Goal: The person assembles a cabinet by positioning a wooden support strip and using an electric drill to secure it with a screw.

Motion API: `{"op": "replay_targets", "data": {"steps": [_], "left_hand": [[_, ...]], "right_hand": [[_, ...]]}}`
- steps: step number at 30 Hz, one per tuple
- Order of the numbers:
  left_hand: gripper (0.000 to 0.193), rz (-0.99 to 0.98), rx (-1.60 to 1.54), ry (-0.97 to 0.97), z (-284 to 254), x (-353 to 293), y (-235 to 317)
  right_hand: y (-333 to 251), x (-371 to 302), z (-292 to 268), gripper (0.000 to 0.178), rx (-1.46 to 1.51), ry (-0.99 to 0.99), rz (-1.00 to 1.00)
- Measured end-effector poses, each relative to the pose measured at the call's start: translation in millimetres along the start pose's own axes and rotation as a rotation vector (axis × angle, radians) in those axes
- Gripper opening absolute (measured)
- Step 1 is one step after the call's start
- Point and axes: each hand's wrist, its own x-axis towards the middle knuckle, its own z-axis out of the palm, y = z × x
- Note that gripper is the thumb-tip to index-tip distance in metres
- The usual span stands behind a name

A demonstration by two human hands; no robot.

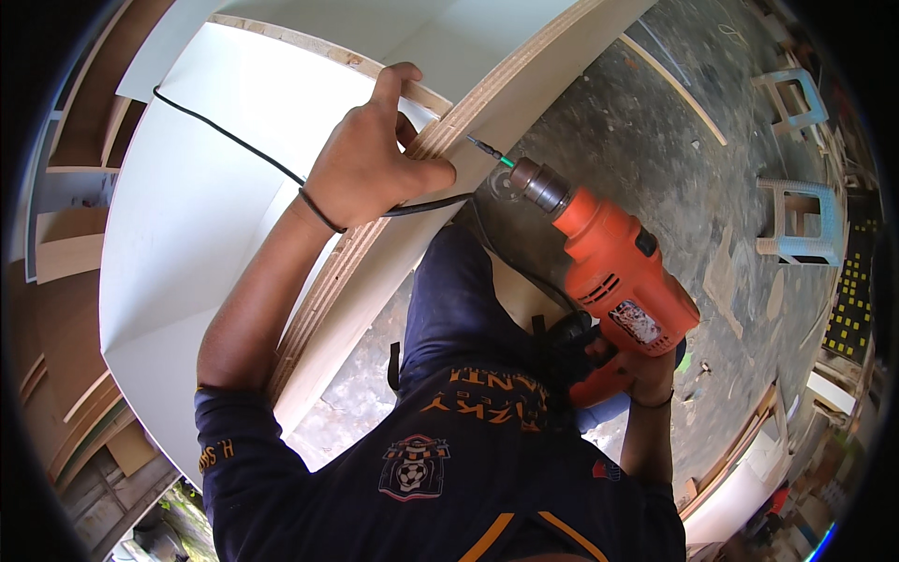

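Note:
My left hand [370, 164] grips the edge of a plywood panel [328, 281], part of a large white-lined cabinet box. Its thumb lies across the layered edge, and a finger reaches onto an inner divider [309, 42] that meets the panel there. In my right hand [646, 375] is an orange power drill [618, 267], held by its handle. A dark bit [487, 150] with a green band sits in the metal chuck; its tip is close to the panel's outer side, but I cannot tell if they touch. A black cord [234, 140] crosses the white interior and passes by my left wrist.
My bent leg [459, 290] is beside the panel. Two light-blue plastic stools [810, 220] stand on the stained concrete floor [646, 122] at the right. A thin wooden strip [679, 89] lies beyond the drill. Boards and shelving [75, 244] crowd the left; scrap wood [740, 450] lies at lower right.

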Motion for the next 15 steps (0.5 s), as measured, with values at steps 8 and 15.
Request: {"op": "replay_targets", "data": {"steps": [8, 15], "left_hand": [[0.082, -0.077, 0.020, -0.036, -4.1, 0.4, 9.6], [0.082, -0.059, 0.002, -0.056, -5.2, 1.0, 7.7]], "right_hand": [[8.0, -0.9, -11.1, 0.059, 0.121, -0.021, 0.021], [19.9, -2.3, -21.3, 0.059, 0.203, -0.089, 0.015]]}}
